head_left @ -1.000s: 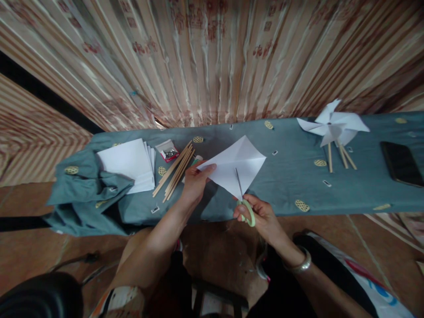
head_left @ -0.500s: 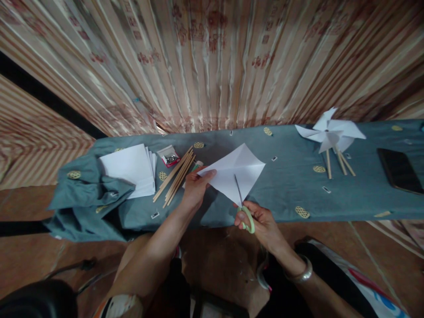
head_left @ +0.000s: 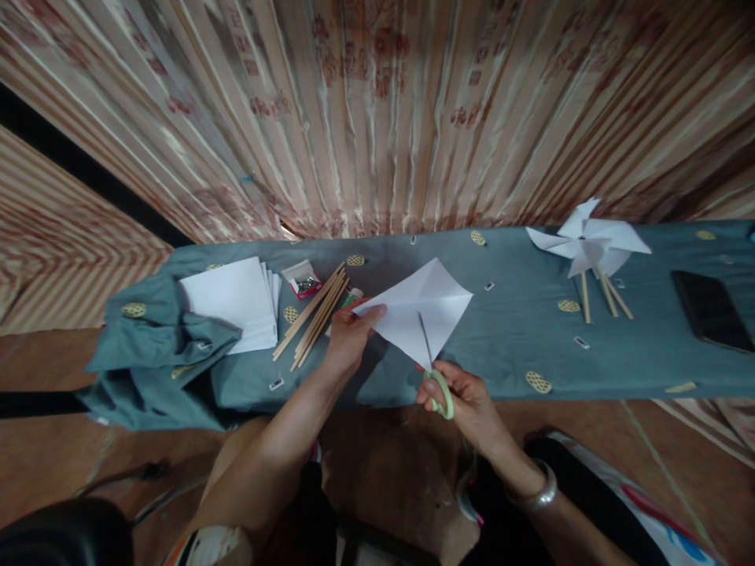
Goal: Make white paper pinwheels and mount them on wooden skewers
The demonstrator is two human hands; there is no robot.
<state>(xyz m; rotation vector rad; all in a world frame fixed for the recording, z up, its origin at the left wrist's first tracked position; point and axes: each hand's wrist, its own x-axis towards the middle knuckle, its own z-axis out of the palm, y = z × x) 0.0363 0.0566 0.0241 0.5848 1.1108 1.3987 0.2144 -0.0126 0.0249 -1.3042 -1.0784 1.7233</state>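
A white square sheet of paper [head_left: 440,284] with crease lines is held above the cloth-covered table, one corner toward me. My left hand [head_left: 349,334] pinches its left corner, thumb on top. Green-handled scissors [head_left: 442,395] are gripped in my right hand [head_left: 469,399], fingers through the loops. Their blade lies over the paper, pointing from the near corner toward the middle. Beside my left hand lie several wooden sticks [head_left: 315,316], and a small tube [head_left: 352,296] is partly hidden behind that hand.
A stack of white paper [head_left: 227,299] and a small open box of metal pins [head_left: 303,280] are at the left. Paper pinwheels [head_left: 590,240] on sticks and a dark phone [head_left: 713,309] lie at the right. A curtain [head_left: 377,118] hangs behind the table [head_left: 501,346].
Hardly anything differs. The view has shifted slightly; both hands, the paper and the scissors keep almost the same position.
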